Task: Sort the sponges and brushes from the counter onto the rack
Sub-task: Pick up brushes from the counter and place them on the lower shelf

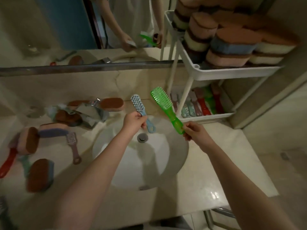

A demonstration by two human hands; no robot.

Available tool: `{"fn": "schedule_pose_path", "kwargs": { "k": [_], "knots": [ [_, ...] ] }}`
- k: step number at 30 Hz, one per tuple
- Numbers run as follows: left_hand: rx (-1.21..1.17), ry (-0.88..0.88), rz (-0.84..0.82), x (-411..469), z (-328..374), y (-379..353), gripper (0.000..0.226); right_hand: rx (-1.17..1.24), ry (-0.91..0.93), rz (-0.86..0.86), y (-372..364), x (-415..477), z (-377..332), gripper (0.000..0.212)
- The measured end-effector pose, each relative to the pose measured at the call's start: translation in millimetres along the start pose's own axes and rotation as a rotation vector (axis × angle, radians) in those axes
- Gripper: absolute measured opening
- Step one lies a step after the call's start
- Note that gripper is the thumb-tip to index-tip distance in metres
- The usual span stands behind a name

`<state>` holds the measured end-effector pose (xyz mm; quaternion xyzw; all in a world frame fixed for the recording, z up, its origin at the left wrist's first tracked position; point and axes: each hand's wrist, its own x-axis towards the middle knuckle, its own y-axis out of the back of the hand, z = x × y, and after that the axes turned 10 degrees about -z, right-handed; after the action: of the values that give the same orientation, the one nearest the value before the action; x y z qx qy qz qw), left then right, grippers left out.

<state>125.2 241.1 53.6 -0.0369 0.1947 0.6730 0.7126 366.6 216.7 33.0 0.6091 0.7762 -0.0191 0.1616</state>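
Observation:
My left hand (134, 122) grips a light blue brush (139, 107) by its handle, bristle head pointing up and away over the sink. My right hand (193, 131) holds a translucent green brush (163, 102) by the end of its handle, its head tilted toward the white rack (216, 74). The rack's upper tray holds stacked sponges (230, 45); its lower tray (207, 115) holds several brushes (203, 102) side by side. On the counter to the left lie several sponges (112, 104), a pink brush (73, 146) and a red brush (7, 163).
A round white sink (159, 163) with a drain (142, 137) lies below both hands. A mirror (66, 30) with a metal ledge runs along the back. Crumpled wrapping (89, 113) sits among the sponges. The counter's front edge is near the bottom.

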Motion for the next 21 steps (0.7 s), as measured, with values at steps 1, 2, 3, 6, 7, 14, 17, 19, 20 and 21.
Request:
{"fn": "schedule_pose_path", "kwargs": {
  "k": [1, 2, 3, 6, 7, 14, 17, 19, 20, 21],
  "knots": [
    [0.002, 0.002, -0.012, 3.8, 2.6, -9.2, 0.025, -0.008, -0.003, 0.01, 11.3, -5.8, 4.0, 0.024],
    [0.003, -0.002, -0.023, 7.7, 4.8, -18.2, 0.023, -0.016, -0.009, 0.019, 22.0, -11.7, 7.4, 0.023],
    [0.0, -0.007, -0.035, 11.5, 6.9, -27.3, 0.022, -0.021, -0.016, 0.027, 31.7, -17.5, 10.7, 0.023],
    [0.013, -0.029, -0.07, 17.6, 14.1, -56.1, 0.018, -0.021, -0.036, 0.06, 55.7, -34.0, 20.3, 0.02],
    [0.021, -0.044, -0.082, 17.5, 16.7, -65.6, 0.019, -0.017, -0.041, 0.076, 62.4, -39.1, 23.4, 0.019],
    [0.011, -0.179, -0.131, 14.9, 23.1, -113.0, 0.014, 0.041, -0.104, 0.233, 98.6, -49.8, 42.2, 0.021],
    [0.068, -0.202, -0.156, 15.1, 22.4, -123.8, 0.006, 0.037, -0.143, 0.308, 108.2, -34.7, 43.1, 0.022],
    [0.118, -0.198, -0.197, 14.1, 24.5, -130.5, 0.013, 0.036, -0.18, 0.36, 114.1, -19.6, 42.7, 0.024],
    [0.139, -0.194, -0.21, 14.5, 26.0, -134.4, 0.019, 0.035, -0.204, 0.383, 117.3, -11.3, 41.8, 0.025],
    [0.162, -0.19, -0.218, 15.3, 27.8, -138.5, 0.021, 0.035, -0.229, 0.401, 121.3, -2.2, 40.9, 0.026]
  ]
}}
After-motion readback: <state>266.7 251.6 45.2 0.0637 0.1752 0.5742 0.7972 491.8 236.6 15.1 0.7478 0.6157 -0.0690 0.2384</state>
